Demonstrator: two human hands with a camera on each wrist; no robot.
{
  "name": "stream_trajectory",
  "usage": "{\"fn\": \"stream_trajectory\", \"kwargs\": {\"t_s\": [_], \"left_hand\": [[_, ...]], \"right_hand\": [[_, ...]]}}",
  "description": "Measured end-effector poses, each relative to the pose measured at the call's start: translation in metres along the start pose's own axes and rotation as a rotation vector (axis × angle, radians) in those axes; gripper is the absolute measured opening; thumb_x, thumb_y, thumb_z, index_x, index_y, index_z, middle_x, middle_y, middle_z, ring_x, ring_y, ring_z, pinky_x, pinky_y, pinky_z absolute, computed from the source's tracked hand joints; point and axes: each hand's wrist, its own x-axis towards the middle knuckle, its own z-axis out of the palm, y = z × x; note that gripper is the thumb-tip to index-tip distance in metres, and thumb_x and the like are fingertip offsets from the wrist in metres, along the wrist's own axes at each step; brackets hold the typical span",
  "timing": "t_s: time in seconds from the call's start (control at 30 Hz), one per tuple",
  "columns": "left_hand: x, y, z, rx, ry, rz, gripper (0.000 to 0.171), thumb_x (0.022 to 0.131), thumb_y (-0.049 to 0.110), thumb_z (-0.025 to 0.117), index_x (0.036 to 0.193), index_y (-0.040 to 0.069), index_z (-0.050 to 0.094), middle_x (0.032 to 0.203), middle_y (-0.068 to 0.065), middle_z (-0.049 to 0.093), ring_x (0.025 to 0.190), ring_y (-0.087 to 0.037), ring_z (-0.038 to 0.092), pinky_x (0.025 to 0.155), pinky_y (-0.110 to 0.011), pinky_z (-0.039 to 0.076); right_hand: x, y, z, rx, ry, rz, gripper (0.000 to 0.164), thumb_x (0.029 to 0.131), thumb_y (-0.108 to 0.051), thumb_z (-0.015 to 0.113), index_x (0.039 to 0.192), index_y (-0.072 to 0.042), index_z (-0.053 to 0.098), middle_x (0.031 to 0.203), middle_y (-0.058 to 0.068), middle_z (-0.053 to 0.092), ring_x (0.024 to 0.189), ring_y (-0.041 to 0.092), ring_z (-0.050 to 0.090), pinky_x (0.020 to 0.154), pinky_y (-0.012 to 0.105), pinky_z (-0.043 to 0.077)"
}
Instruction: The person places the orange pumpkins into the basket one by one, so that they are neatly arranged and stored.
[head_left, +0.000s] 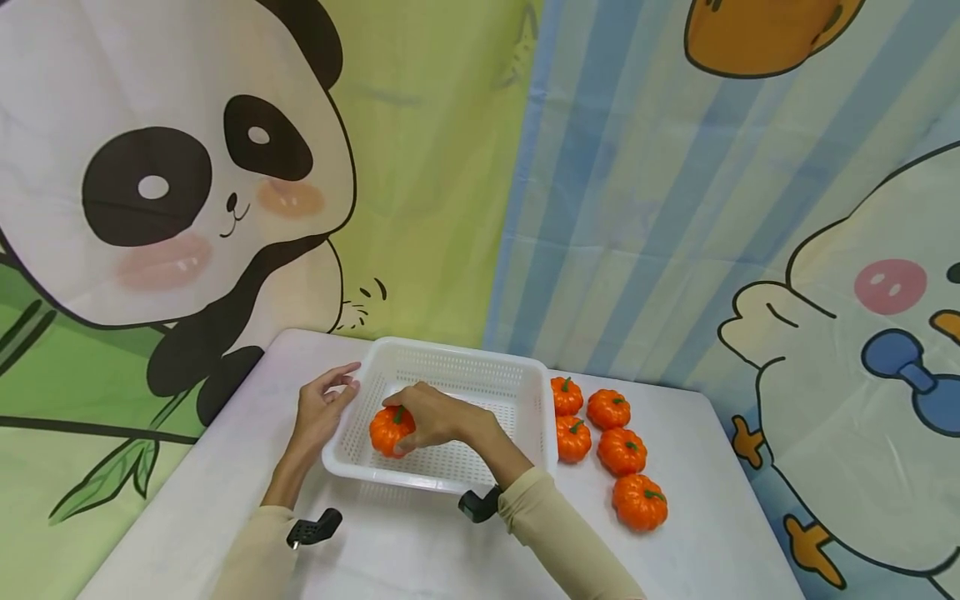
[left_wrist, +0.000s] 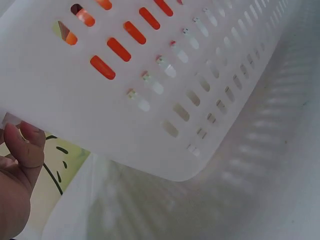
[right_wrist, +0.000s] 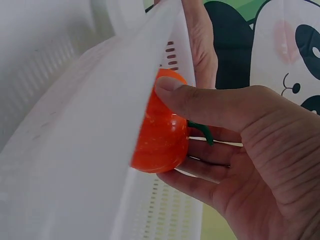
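My right hand (head_left: 437, 414) holds a small orange toy pumpkin (head_left: 389, 432) with a green stem, inside the left part of a white plastic basket (head_left: 442, 482). In the right wrist view, the thumb of the right hand (right_wrist: 250, 135) lies on one side of the pumpkin (right_wrist: 162, 135) and fingers lie on the other; the basket wall (right_wrist: 85, 145) hides part of it. My left hand (head_left: 318, 410) is at the basket's left rim, its fingers loosely bent. The left wrist view shows the left hand (left_wrist: 20, 170) at the rim, with orange showing through slots in the basket wall (left_wrist: 130, 130).
Several more orange pumpkins (head_left: 622, 452) lie on the white table (head_left: 712, 475) just right of the basket. Behind the table hangs a cloth backdrop (head_left: 420, 167) printed with a panda and a white bird. Black camera mounts (head_left: 315, 527) stick out from both wrists.
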Motion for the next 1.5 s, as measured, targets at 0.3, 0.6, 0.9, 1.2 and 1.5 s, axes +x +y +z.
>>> {"fn": "stream_trajectory", "kwargs": {"t_s": [0.3, 0.6, 0.9, 1.2, 1.5], "left_hand": [[-0.001, 0.001, 0.000, -0.011, 0.001, -0.007, 0.040, 0.099, 0.025, 0.065, 0.137, 0.014, 0.063, 0.115, -0.012, 0.061, 0.061, -0.006, 0.057, 0.060, -0.017, 0.051], [0.000, 0.002, 0.001, 0.001, 0.002, 0.000, 0.039, 0.099, 0.024, 0.065, 0.136, 0.014, 0.063, 0.115, -0.014, 0.062, 0.059, -0.005, 0.054, 0.059, -0.016, 0.048], [0.000, 0.003, 0.001, 0.010, 0.002, 0.005, 0.040, 0.099, 0.023, 0.064, 0.137, 0.012, 0.062, 0.115, -0.015, 0.061, 0.058, -0.006, 0.052, 0.058, -0.016, 0.048], [-0.001, 0.005, 0.001, -0.008, -0.012, -0.018, 0.041, 0.099, 0.023, 0.064, 0.139, 0.013, 0.061, 0.119, -0.018, 0.060, 0.065, -0.007, 0.058, 0.064, -0.017, 0.052], [-0.002, 0.009, 0.000, -0.025, -0.020, -0.024, 0.042, 0.099, 0.022, 0.064, 0.139, 0.009, 0.060, 0.119, -0.018, 0.059, 0.062, -0.007, 0.057, 0.063, -0.017, 0.053]], "right_hand": [[0.005, -0.003, 0.009, 0.015, -0.019, -0.014, 0.066, 0.081, -0.031, 0.084, 0.138, -0.009, 0.060, 0.126, -0.001, 0.067, 0.112, 0.014, 0.054, 0.098, 0.018, 0.047], [0.005, -0.003, 0.014, 0.024, -0.051, 0.025, 0.067, 0.080, -0.034, 0.085, 0.138, -0.012, 0.060, 0.127, -0.003, 0.066, 0.115, 0.013, 0.053, 0.100, 0.019, 0.046], [0.011, -0.003, 0.022, -0.003, -0.072, 0.015, 0.067, 0.081, -0.034, 0.084, 0.139, -0.012, 0.059, 0.129, -0.004, 0.066, 0.113, 0.011, 0.054, 0.100, 0.018, 0.046], [0.014, -0.003, 0.030, -0.005, -0.092, 0.019, 0.066, 0.081, -0.032, 0.085, 0.139, -0.012, 0.059, 0.129, -0.004, 0.064, 0.116, 0.011, 0.053, 0.105, 0.019, 0.045], [0.018, -0.002, 0.033, 0.017, -0.078, 0.014, 0.068, 0.079, -0.033, 0.087, 0.137, -0.013, 0.059, 0.125, -0.006, 0.065, 0.112, 0.009, 0.053, 0.103, 0.018, 0.046]]}}
